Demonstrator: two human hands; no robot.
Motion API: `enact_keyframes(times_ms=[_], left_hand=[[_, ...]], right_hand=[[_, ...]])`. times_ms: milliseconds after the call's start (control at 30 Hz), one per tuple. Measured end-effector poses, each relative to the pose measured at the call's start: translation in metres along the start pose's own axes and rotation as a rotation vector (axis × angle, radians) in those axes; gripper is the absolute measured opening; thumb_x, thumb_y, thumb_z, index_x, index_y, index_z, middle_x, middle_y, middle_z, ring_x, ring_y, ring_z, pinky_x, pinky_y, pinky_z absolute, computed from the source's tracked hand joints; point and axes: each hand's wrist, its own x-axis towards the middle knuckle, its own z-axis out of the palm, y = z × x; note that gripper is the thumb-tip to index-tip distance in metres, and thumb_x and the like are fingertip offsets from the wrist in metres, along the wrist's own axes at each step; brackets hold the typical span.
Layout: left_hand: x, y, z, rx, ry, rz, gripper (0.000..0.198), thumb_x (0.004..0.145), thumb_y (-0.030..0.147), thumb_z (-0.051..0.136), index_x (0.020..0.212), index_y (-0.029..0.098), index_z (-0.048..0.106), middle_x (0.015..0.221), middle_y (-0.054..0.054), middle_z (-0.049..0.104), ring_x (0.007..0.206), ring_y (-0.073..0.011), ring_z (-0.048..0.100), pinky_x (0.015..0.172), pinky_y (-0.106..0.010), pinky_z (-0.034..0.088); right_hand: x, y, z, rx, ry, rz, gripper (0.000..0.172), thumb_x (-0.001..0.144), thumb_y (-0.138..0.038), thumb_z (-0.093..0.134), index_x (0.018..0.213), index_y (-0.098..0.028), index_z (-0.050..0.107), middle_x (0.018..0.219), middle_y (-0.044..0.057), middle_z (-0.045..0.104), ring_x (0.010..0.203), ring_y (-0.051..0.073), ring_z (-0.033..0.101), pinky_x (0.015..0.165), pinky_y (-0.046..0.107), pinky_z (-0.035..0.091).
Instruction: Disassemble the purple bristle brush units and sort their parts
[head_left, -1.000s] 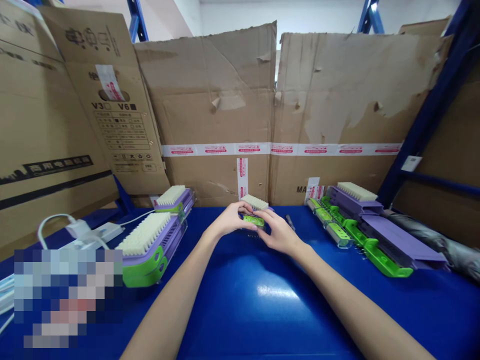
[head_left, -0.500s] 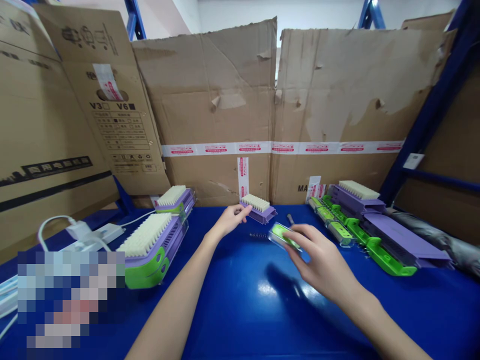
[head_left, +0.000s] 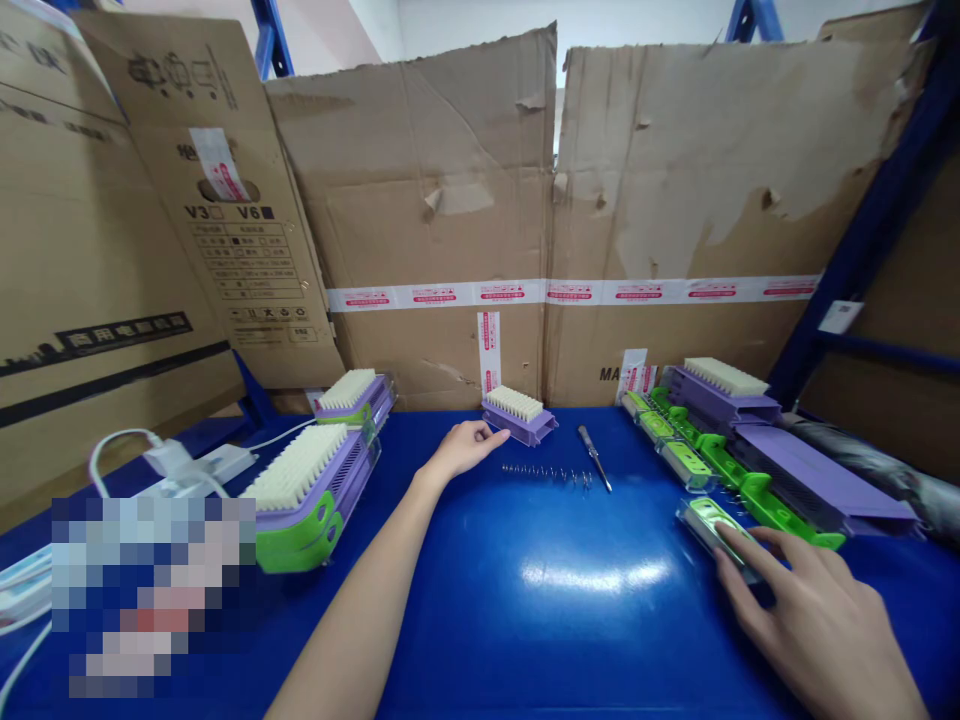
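A small purple block with cream bristles (head_left: 519, 412) stands at the back middle of the blue table (head_left: 525, 600). My left hand (head_left: 465, 446) lies beside it, fingers loosely apart, fingertips touching its left end. My right hand (head_left: 814, 615) is low at the right. Its thumb and fingers are closed on a clear piece with a green insert (head_left: 709, 518), which rests on the table beside the row of similar parts.
A line of small springs (head_left: 547, 470) and a screwdriver (head_left: 594, 457) lie mid-table. Green-and-clear parts (head_left: 667, 445) and purple housings (head_left: 795, 480) are at the right, assembled purple-green brushes (head_left: 307, 490) and a white power strip (head_left: 187, 465) at the left. Cardboard boxes (head_left: 450, 220) wall the back.
My right hand pulled the green-and-clear piece away from the purple brush block and carried it right and down to the table. My left hand stayed by the block.
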Motion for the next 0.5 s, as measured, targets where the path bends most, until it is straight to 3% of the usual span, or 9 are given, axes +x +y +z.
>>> enact_keyframes(times_ms=[300,500], left_hand=[[-0.002,0.003,0.0,0.007,-0.055,0.002,0.054,0.067,0.07,0.052,0.073,0.017,0.063,0.069,-0.003,0.063,0.062,-0.0156,0.055,0.055,-0.024,0.034],[-0.003,0.006,-0.005,-0.024,-0.293,0.018,0.052,0.054,0.066,0.066,0.076,0.019,0.065,0.069,0.0,0.06,0.062,-0.0133,0.053,0.052,-0.022,0.033]], right_hand=[[0.008,0.01,0.011,-0.17,-0.039,-0.008,0.041,0.087,-0.042,0.037,0.097,-0.018,0.068,0.077,0.015,0.056,0.063,0.026,0.051,0.05,0.036,0.041],[0.012,0.02,0.023,-0.16,-0.045,0.005,0.047,0.087,-0.045,0.033,0.097,-0.016,0.069,0.086,0.017,0.054,0.067,0.026,0.052,0.053,0.036,0.041]])
